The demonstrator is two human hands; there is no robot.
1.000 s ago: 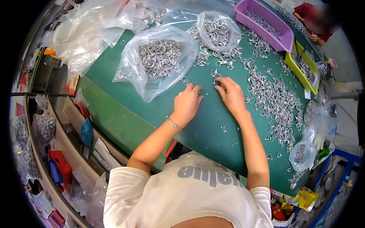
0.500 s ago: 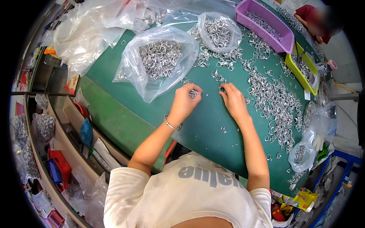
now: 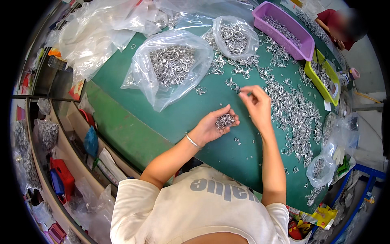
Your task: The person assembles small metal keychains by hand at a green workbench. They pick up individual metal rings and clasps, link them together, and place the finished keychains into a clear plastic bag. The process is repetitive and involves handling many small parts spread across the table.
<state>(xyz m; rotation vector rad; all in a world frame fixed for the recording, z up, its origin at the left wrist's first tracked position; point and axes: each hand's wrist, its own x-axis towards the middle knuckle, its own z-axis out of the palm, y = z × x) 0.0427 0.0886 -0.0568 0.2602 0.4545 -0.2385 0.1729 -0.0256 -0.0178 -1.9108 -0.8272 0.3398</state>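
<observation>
My left hand (image 3: pixel 208 126) is cupped, palm up, around a handful of silver metal rings (image 3: pixel 224 121), over the near part of the green table. To its right and farther away, my right hand (image 3: pixel 260 105) pinches a single silver ring (image 3: pixel 238 90) between thumb and fingertips. Just beyond those fingertips, a few rings (image 3: pixel 231 83) lie on the table. One more small pair of rings (image 3: pixel 200 90) rests beside the big clear plastic bag (image 3: pixel 140 67), which stands open and full of rings. A wide pile of rings (image 3: pixel 294 118) spreads right of my right hand.
A smaller clear bag (image 3: pixel 254 40) of rings stands at the back, beside a purple basket (image 3: pixel 264 18) and a yellow-green basket (image 3: pixel 334 94). Empty-looking plastic bags (image 3: pixel 87 44) cover the back left. Shelves (image 3: pixel 118 162) line the left. Another person (image 3: pixel 335 24) sits at the far right.
My left hand has come nearer and to the right, turning its palm up so the handful of rings shows. My right hand has shifted slightly right and lifted, fingertips pinched.
</observation>
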